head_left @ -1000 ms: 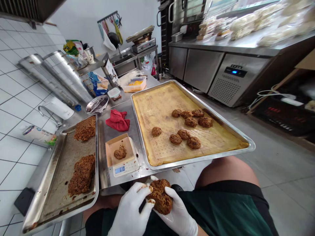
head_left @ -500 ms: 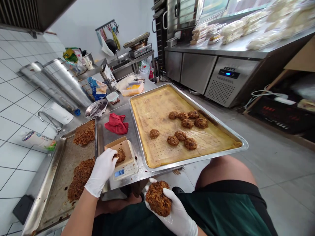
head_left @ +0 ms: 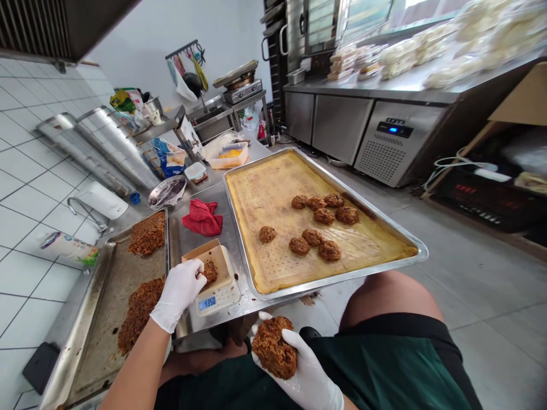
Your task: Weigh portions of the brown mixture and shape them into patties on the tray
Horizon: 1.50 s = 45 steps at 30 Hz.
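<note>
My gloved left hand (head_left: 182, 287) reaches over a digital scale (head_left: 222, 296) with its fingers curled together at a small lump of brown, crumbly mixture (head_left: 209, 272). That lump sits in a shallow cardboard tray (head_left: 203, 251) on the scale, whose display seems to read 435.0. Cupped in my gloved right hand (head_left: 310, 370), above my lap, is a larger clump of the same mixture (head_left: 273, 347), thumb pressed on its side. Several rounded brown balls (head_left: 329, 250) lie on a large metal tray (head_left: 245, 250) lined with a yellow sheet of dough-like material.
At the left, a second metal tray (head_left: 96, 324) carries two mounds of mixture (head_left: 143, 310). A red cloth (head_left: 202, 217) lies behind the scale. Farther back are a plastic tub (head_left: 231, 156) with yellow contents and a foil-like dish (head_left: 167, 191). The big tray's corner overhangs my knee.
My left fingers have closed in on the lump on the scale, and the display has jumped from about 61.0 to 435.0. My right hand keeps its clump in nearly the same place.
</note>
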Motion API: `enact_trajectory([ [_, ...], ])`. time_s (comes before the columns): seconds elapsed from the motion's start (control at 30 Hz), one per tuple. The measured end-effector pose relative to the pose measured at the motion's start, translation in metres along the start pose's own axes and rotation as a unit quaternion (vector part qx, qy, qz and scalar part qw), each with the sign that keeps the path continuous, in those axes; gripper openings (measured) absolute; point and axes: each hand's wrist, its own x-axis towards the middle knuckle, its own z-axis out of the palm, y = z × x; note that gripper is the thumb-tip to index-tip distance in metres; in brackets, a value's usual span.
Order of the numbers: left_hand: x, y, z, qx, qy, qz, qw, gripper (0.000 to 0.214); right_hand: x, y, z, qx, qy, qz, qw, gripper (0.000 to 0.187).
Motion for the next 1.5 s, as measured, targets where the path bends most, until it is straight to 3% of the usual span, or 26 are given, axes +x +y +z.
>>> enact_trajectory([
  [0.23,-0.011,-0.004,-0.007,-0.108,0.020,-0.043,0.993,0.011,0.001,-0.001,-0.003,0.004,0.005,-0.004,1.000,0.035],
  [0.37,-0.020,-0.004,-0.008,-0.199,0.063,-0.081,0.975,0.018,0.000,-0.001,-0.002,0.007,0.006,-0.002,1.000,0.033],
  [0.5,-0.038,0.017,-0.018,-0.244,0.121,-0.105,0.956,0.021,0.001,-0.001,0.000,0.013,0.009,0.002,1.000,0.032],
  [0.57,-0.053,0.041,-0.022,-0.218,0.111,-0.055,0.968,0.015,0.003,0.000,0.001,0.014,0.016,0.005,1.000,0.032],
  [0.63,-0.069,0.071,-0.016,-0.177,0.065,0.041,0.981,0.012,0.005,0.001,0.000,0.019,0.019,0.002,1.000,0.032],
  [0.7,-0.084,0.100,0.000,-0.116,0.015,0.134,0.984,0.015,0.006,0.002,-0.001,0.022,0.020,-0.005,1.000,0.031],
  [0.77,-0.095,0.122,0.020,-0.040,0.009,0.197,0.980,0.018,0.007,0.002,-0.004,0.014,0.027,-0.009,0.999,0.030],
  [0.87,-0.105,0.137,0.037,0.023,0.013,0.239,0.971,0.026,0.005,0.002,-0.007,-0.005,0.048,-0.007,0.999,0.027],
  [0.97,-0.108,0.130,0.024,0.002,-0.004,0.281,0.960,0.033,0.003,0.001,-0.006,-0.013,0.044,-0.009,0.999,0.025],
  [1.07,-0.101,0.101,-0.007,-0.035,0.033,0.284,0.958,0.035,0.003,0.001,-0.002,-0.013,0.025,-0.007,1.000,0.029],
  [1.17,-0.078,0.060,-0.032,-0.062,0.116,0.129,0.983,0.024,0.003,0.001,0.000,0.002,0.020,-0.002,1.000,0.035],
  [1.23,-0.054,0.035,-0.038,-0.078,0.133,0.028,0.988,0.023,0.003,0.001,0.001,0.007,0.021,0.003,1.000,0.035],
  [1.33,-0.020,0.012,-0.030,-0.098,0.068,0.037,0.992,0.033,0.004,0.001,0.001,0.005,0.020,0.006,1.000,0.035],
  [1.43,0.001,0.008,-0.012,-0.116,-0.030,0.084,0.989,0.038,0.003,0.001,0.000,0.011,0.015,0.006,1.000,0.034],
  [1.5,0.009,0.010,-0.002,-0.131,-0.075,0.079,0.985,0.038,0.003,0.000,0.000,0.019,0.009,0.003,1.000,0.034],
])
